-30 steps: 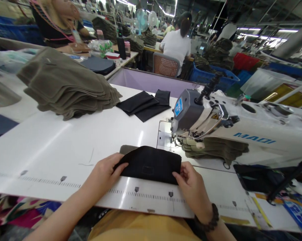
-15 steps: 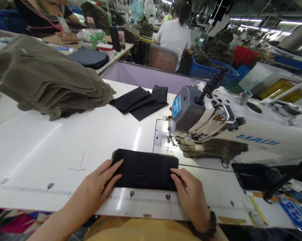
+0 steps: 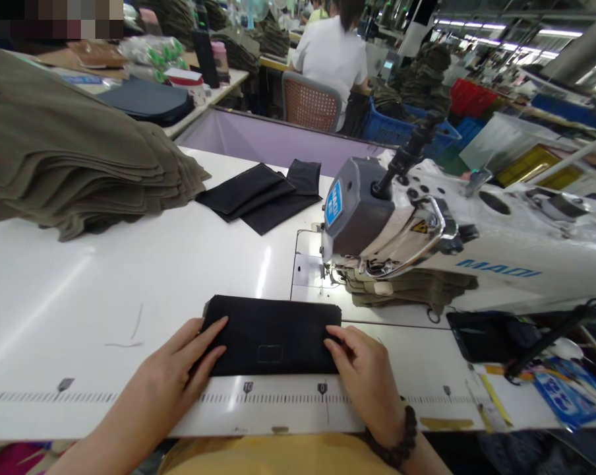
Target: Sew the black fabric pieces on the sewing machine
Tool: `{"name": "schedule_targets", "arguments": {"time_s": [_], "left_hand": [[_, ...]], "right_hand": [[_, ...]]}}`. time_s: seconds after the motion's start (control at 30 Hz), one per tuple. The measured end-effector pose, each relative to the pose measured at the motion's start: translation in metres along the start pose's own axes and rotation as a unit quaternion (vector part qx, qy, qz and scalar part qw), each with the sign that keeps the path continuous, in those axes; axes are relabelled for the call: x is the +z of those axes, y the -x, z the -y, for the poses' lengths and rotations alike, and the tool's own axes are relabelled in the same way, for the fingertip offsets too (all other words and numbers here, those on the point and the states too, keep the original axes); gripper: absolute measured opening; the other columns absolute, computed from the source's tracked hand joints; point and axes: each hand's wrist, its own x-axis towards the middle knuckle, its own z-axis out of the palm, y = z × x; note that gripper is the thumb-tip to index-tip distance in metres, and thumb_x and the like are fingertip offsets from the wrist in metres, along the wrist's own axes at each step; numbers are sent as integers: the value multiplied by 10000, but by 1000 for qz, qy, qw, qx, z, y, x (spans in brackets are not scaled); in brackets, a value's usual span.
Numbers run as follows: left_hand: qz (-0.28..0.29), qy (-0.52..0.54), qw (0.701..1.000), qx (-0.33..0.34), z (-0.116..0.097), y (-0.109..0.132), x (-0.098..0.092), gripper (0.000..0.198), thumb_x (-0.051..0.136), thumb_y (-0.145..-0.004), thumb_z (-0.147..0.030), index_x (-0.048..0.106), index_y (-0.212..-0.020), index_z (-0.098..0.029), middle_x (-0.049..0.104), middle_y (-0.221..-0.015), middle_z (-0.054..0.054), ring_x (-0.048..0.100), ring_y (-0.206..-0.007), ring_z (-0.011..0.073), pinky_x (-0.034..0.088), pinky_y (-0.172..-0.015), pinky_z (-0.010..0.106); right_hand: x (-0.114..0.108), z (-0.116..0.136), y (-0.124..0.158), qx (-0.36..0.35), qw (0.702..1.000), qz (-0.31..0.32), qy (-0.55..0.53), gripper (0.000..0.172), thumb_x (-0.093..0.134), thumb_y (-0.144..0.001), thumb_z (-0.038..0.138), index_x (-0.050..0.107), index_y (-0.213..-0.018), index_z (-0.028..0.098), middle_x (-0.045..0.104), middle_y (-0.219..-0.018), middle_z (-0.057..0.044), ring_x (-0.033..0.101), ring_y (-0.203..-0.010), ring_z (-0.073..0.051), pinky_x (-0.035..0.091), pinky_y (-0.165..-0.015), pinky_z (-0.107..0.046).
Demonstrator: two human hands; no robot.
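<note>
A black rectangular fabric piece [image 3: 271, 333] lies flat on the white sewing table [image 3: 130, 277], just in front of me. My left hand [image 3: 179, 369] rests on its left end with fingers stretched flat. My right hand [image 3: 364, 373], with a dark bead bracelet on the wrist, presses the right end with fingers extended. The sewing machine [image 3: 426, 237] stands to the right, its head just beyond the piece, with olive fabric [image 3: 407, 287] bunched under it.
A tall stack of olive fabric [image 3: 75, 165] sits at the far left. Loose black pieces [image 3: 261, 198] lie behind the work. A ruler scale [image 3: 278, 389] runs along the table's front edge. A person in white sits on a chair [image 3: 310, 102] beyond.
The black piece went from slightly arched to flat, squared up on the table. Both hands stayed at its ends. The view shifted down and right.
</note>
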Motion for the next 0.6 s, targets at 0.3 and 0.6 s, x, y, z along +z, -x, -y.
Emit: {"name": "schedule_targets", "arguments": {"time_s": [0.3,0.6], "left_hand": [[-5,24,1000,-9,-1,-3,-2,368,394,-866,-364,537,-1154,-185,578,-940,71,619,-780,191,535,-709,287],[-9,7,1000,1,-1,-1,-1,357,386,-872,-340,527,-1157,-178,574,-976,85,615,-826,202,535,-722,290]], "right_hand": [[1,-1,-2,6,1000,6,3,206,482,-789,181,657,-895,154,667,-770,-64,614,-703,-171,488,-654,-282],[0,0,-4,12,1000,11,8,213,484,-787,184,662,-900,152,679,-795,-70,624,-721,-178,493,-678,-297]]}}
